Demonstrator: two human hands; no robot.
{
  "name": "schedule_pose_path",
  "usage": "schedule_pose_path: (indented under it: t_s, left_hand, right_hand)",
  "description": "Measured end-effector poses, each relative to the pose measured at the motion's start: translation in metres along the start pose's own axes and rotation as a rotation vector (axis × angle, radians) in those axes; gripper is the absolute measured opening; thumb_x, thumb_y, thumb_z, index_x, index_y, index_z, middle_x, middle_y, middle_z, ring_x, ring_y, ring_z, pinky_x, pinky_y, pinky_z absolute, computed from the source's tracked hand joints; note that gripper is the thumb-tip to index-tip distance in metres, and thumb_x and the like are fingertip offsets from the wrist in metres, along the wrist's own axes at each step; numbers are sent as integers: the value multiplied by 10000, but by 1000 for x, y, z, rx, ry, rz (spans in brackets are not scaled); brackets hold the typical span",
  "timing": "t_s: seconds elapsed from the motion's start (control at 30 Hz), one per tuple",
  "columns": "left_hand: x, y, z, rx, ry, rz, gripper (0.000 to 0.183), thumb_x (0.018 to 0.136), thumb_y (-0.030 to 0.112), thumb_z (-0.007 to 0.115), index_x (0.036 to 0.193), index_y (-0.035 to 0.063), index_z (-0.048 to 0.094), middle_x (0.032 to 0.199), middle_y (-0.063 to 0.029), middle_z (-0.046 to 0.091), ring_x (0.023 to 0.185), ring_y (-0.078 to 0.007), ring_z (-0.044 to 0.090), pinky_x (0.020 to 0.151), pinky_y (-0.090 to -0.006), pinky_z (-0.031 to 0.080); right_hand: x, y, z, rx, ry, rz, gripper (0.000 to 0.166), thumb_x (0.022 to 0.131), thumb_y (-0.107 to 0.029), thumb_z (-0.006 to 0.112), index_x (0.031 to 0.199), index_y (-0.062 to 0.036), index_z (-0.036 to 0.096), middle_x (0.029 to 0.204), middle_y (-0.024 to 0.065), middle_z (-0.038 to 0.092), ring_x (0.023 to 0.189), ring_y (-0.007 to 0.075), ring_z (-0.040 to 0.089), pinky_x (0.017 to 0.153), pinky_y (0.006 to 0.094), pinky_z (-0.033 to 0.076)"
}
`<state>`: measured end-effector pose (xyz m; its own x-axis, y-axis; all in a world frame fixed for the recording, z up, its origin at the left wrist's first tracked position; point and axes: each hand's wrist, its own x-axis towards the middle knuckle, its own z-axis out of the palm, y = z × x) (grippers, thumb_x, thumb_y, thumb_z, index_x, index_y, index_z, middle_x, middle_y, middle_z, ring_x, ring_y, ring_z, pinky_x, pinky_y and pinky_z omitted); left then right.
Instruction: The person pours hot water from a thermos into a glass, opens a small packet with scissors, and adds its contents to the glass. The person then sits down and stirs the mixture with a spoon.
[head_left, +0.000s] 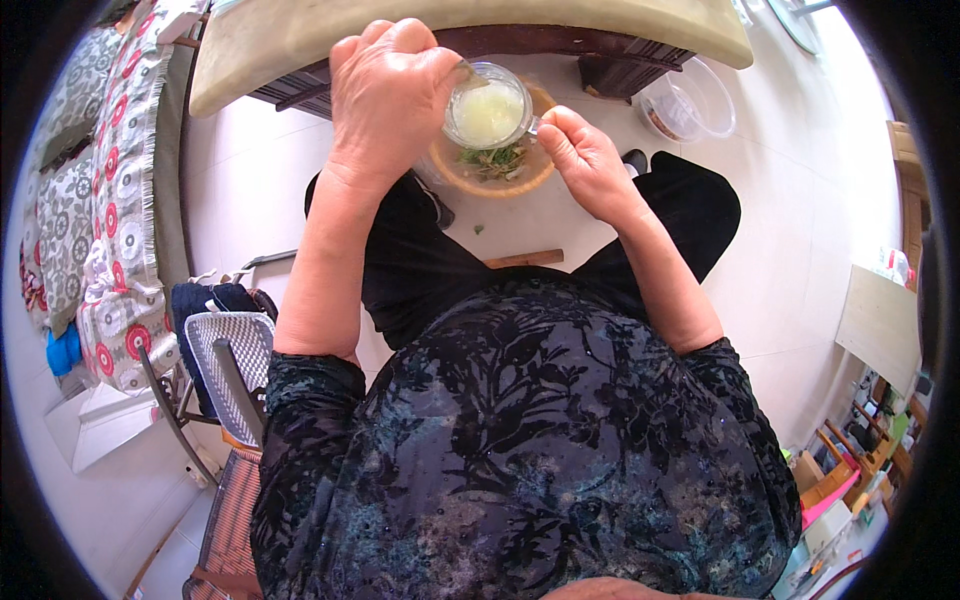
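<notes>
My right hand (589, 165) grips the handle of a clear glass mug (486, 142), held up near the table's edge. Pale yellow-green contents (491, 111), cloudy and glossy, show inside it. Closed into a fist at the mug's left rim, my left hand (394, 97) pinches a utensil (474, 76) whose end points into the mug. Most of that utensil is hidden by the fist, so its kind is unclear. Beneath the mug, a round tan basket (499, 190) stands on the floor with green plant scraps (499, 162) in it.
A table with a pale top (487, 13) lies ahead. A clear plastic tub (701, 112) sits on the floor at right. Left are a folded chair (232, 360) and a bed or sofa with patterned covers (112, 217). A wooden piece (525, 259) lies between my legs.
</notes>
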<state>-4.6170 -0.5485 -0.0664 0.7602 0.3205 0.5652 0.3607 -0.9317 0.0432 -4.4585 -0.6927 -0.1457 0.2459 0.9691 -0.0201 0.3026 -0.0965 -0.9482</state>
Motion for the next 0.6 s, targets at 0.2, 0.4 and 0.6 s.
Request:
schedule_pose_path:
  t_s: [0.2,0.4,0.6]
  left_hand:
    - [-14,7,6,-269,-134,-27,78,694,131,669,722,60,657,696,-39,540,724,-219,530,695,-343,386]
    - [-19,6,1,-116,-29,-16,42,703,113,669,705,75,652,677,-32,546,675,-220,522,614,-333,395]
    - [-22,3,2,-130,197,-90,58,691,101,687,727,65,661,676,-55,540,667,-224,517,610,-334,404]
  right_hand:
    - [1,0,1,-38,40,-62,285,898,-312,502,837,-34,522,774,125,539,756,285,526,693,355,422]
    - [0,-6,0,-186,101,-109,254,887,-292,515,837,-44,536,768,134,537,776,308,527,686,377,424]
    - [1,-9,1,-222,161,-188,236,874,-273,533,818,-44,528,763,132,533,768,310,520,679,386,426]
